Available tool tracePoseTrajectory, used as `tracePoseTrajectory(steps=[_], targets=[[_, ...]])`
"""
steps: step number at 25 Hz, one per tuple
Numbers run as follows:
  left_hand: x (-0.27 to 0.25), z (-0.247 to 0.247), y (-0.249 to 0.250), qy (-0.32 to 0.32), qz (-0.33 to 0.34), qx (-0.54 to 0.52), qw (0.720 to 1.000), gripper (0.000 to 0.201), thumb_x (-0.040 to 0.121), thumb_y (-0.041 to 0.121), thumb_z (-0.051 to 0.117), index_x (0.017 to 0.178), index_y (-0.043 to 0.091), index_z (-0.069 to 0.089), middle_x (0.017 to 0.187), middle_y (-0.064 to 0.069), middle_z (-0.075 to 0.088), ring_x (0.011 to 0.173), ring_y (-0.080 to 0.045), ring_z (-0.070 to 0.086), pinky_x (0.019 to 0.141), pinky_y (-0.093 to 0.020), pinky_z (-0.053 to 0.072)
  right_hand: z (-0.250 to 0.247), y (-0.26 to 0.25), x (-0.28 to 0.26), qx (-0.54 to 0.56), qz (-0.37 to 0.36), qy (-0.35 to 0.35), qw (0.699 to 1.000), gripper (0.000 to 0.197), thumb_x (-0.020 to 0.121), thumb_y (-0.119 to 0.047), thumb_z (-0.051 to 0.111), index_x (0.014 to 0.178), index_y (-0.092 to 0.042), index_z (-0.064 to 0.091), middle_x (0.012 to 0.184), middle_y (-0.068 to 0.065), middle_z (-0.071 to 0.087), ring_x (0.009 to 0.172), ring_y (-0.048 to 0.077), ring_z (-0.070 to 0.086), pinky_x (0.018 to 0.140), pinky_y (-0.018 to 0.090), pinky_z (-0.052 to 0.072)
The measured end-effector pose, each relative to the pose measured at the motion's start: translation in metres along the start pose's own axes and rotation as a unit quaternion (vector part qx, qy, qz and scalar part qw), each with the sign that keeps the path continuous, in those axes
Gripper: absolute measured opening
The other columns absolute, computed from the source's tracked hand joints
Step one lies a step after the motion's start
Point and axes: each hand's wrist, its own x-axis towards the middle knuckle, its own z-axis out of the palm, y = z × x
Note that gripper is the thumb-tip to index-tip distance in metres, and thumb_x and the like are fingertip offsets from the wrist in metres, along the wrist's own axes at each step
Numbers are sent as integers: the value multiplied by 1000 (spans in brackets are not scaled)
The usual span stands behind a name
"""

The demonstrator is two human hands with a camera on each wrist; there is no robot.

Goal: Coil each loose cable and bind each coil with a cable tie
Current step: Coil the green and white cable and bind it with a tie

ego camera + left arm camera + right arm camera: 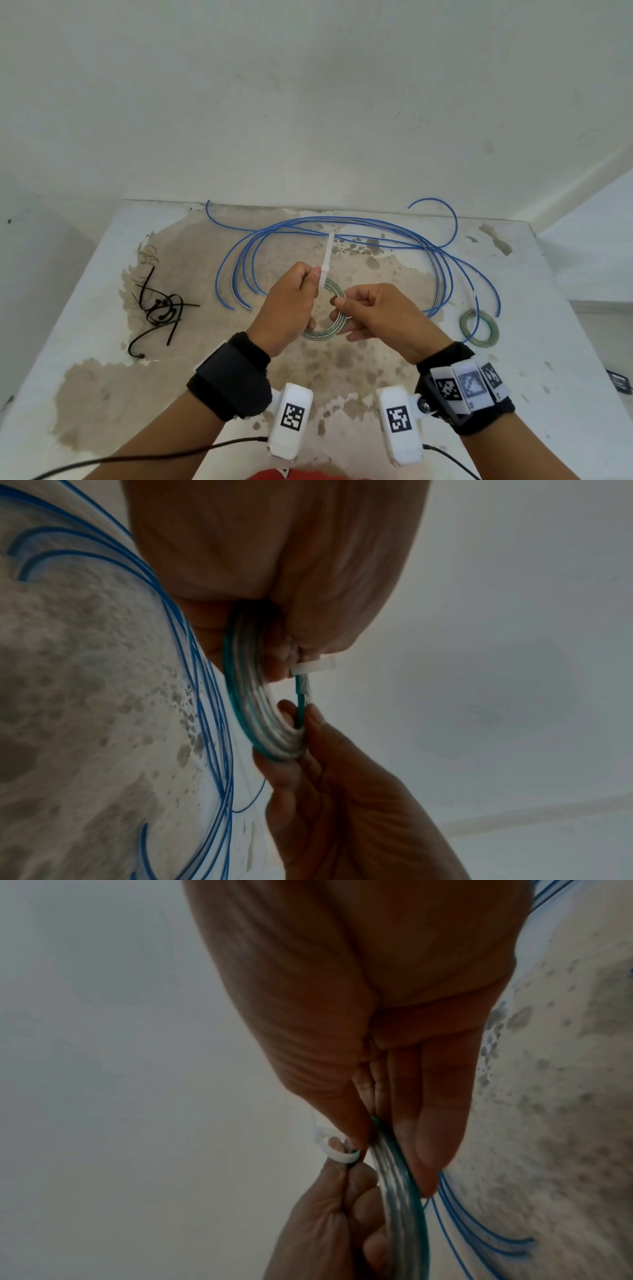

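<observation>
A small coil of green-and-clear cable hangs between my two hands above the table. My left hand pinches a white cable tie whose tail sticks straight up. In the right wrist view the tie's loop wraps one side of the coil. My right hand pinches the coil's opposite side between thumb and fingers. The left wrist view shows the tie's head against my left fingertips. A long blue cable lies in loose wide loops behind the hands.
A second green coil lies on the table at the right, with a blue strand crossing it. Several black cable ties are heaped at the left. A white wall rises right behind the table's far edge.
</observation>
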Motion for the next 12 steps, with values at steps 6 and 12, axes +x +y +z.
tracePoseTrajectory(steps=[6,12], targets=[[1,3,3,3,0,-8,1000,32,106,32,44,95,3,50,73,1,42,48,-4,37,48,-25,46,2,1,2,-84,-33,46,995,17,98,-25,66,99,-10,74,89,2,79,78,21,77,65,33,62],[1,3,6,-35,-5,-4,999,29,106,33,45,87,11,49,67,6,40,48,-4,36,48,-27,46,0,-22,18,-27,-51,86,995,28,96,-48,62,103,-23,76,103,-4,76,85,10,71,79,32,57]])
